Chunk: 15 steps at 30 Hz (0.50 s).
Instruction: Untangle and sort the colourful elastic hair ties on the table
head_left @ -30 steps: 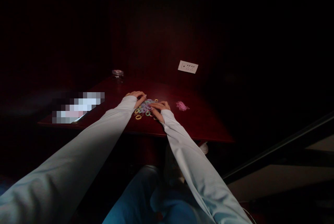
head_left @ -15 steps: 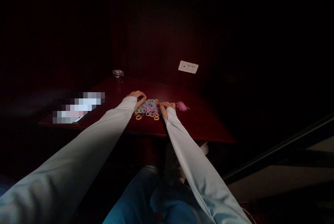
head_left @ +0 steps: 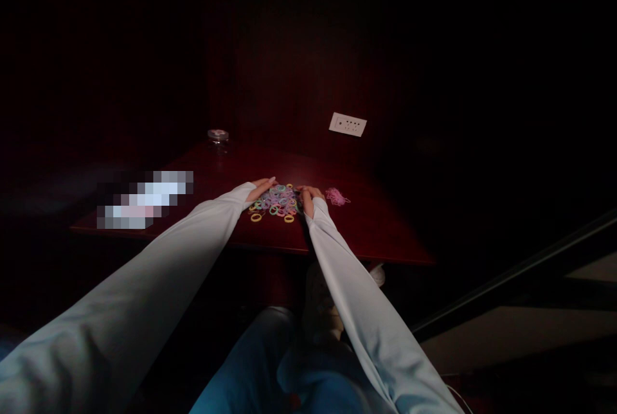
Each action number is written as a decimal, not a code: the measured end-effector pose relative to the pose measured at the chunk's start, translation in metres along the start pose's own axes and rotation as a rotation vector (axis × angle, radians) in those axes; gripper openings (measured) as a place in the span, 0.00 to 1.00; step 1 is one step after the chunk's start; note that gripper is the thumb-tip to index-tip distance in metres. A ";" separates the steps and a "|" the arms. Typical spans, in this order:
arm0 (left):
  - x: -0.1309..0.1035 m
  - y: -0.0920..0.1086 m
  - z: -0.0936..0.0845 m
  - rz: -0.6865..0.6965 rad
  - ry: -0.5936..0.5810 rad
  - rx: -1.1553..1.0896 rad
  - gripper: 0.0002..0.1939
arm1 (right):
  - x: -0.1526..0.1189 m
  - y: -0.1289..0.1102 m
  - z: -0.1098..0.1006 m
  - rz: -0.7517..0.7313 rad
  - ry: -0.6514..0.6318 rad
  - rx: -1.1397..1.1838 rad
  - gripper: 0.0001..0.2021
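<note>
Now, my left fingers (head_left: 265, 183) are lying straight and released along the left side of a heap of hair ties (head_left: 279, 200). My right fingers (head_left: 313, 193) are curling at the right side of that heap, and I cannot tell whether they are grasping a tie or only resting against the pile. The heap is lying between them, on the dark red worktop (head_left: 376, 227), and it is showing purple, green, pink and yellow. Two yellow rings (head_left: 256, 220) are sitting at its front, nearest to me. A small bundle of thin pink bands (head_left: 338, 197) is lying just to the right of my right fingers. Farther off, a clear lidded jar (head_left: 218, 137) is standing toward the back left. A bright, pixelated thing (head_left: 152, 198) is lying near the left edge. Beyond the worktop, a white wall socket (head_left: 348, 124) is facing me. Pale sleeves (head_left: 183, 253) are covering my arms.
</note>
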<state>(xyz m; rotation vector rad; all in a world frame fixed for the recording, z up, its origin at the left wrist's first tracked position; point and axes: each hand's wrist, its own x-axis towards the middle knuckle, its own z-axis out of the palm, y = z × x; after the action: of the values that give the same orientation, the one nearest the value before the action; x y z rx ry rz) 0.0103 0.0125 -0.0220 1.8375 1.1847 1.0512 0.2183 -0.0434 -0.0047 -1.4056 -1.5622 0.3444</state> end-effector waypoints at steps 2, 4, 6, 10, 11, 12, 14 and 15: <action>-0.001 0.004 -0.002 0.000 -0.027 -0.017 0.38 | 0.003 0.004 0.005 0.023 0.039 0.040 0.21; -0.004 0.009 -0.003 0.011 -0.018 -0.031 0.40 | 0.005 0.006 0.006 0.052 0.072 0.072 0.25; -0.006 0.013 -0.003 0.029 -0.007 -0.038 0.43 | 0.007 0.006 0.005 0.097 0.079 0.085 0.28; -0.008 0.018 -0.004 0.084 -0.036 -0.083 0.44 | 0.010 0.001 0.001 0.197 0.032 0.024 0.33; -0.007 0.019 -0.005 0.095 -0.058 -0.104 0.44 | 0.010 0.000 0.001 0.207 0.019 -0.006 0.34; -0.007 0.020 -0.005 0.102 -0.084 -0.124 0.44 | 0.009 -0.001 0.002 0.205 0.005 -0.036 0.35; -0.005 0.021 -0.005 0.109 -0.129 -0.153 0.44 | 0.007 -0.003 0.004 0.163 -0.042 -0.082 0.37; -0.004 0.021 -0.005 0.112 -0.137 -0.160 0.44 | 0.005 -0.004 0.005 0.124 -0.070 -0.090 0.37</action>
<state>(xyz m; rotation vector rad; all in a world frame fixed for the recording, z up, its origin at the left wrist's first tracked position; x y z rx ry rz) 0.0126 0.0019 -0.0028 1.8350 0.9002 1.0321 0.2130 -0.0379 -0.0017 -1.5796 -1.5674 0.4053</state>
